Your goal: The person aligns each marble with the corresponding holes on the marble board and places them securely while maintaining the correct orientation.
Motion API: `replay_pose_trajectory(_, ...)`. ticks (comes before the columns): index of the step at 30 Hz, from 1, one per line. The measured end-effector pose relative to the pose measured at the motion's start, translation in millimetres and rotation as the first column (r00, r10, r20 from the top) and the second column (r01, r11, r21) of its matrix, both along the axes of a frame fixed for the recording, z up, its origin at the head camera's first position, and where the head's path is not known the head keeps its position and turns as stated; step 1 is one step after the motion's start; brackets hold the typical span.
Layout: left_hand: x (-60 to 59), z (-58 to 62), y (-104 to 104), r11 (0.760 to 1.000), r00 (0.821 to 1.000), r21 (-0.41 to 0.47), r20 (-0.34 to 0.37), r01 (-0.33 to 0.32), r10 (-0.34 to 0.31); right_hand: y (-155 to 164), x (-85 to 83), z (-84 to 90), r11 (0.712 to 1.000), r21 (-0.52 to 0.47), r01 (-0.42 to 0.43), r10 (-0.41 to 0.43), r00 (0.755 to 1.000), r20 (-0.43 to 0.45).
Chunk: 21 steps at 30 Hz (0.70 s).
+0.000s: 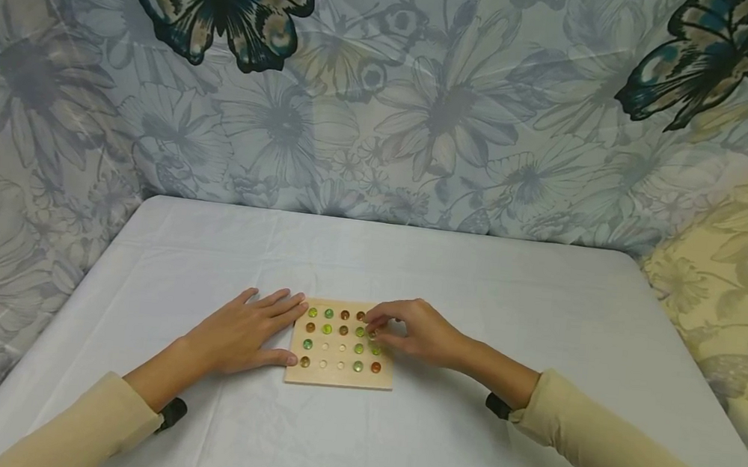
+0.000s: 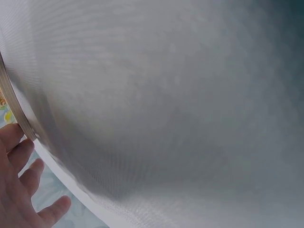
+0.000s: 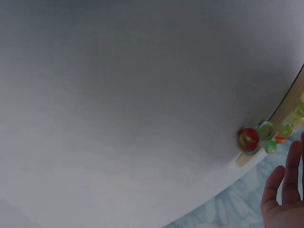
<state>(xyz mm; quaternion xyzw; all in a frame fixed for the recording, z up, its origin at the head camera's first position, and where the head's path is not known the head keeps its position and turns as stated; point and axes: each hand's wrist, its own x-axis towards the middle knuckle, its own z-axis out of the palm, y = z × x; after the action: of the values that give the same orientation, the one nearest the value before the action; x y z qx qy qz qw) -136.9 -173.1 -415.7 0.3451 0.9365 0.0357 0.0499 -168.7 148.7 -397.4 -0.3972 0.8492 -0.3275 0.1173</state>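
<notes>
Mostly we find the square wooden peg board [image 1: 338,377] filled with glass marbles; several middle holes remain, our left hand [image 1: 239,333] flat beside it, our right hand [image 1: 415,330] pinching a green marble [image 1: 372,333]

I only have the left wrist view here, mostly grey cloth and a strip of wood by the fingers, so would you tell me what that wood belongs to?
Observer: It is the edge of a square wooden board with rows of holes, lying on the table; the left hand lies flat against its left side.
Operator: Thank you. Is anything in the holes?
Observer: Yes, green and orange-brown marbles sit in most of them; a few near the middle look empty.
Operator: And where is the other hand, if I may ask?
Observer: The right hand is at the board's upper right corner, fingers curled over a marble there; whether they pinch it I cannot tell.
</notes>
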Motion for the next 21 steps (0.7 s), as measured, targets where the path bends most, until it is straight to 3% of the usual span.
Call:
replay_pose_trajectory(14,-0.2,0.4,0.6,1.0,1.0,0.002,0.001,-0.002,0.002,-29.8,6.5,-2.8,0.998,-0.005,-0.057,0.057,0.998,-0.042)
replay_pose_trajectory(21,0.5,0.4,0.5,1.0,1.0,0.0,-0.008,0.007,-0.007,-35.1,8.0,-4.0,0.995,0.074,-0.061,0.067,0.995,-0.075)
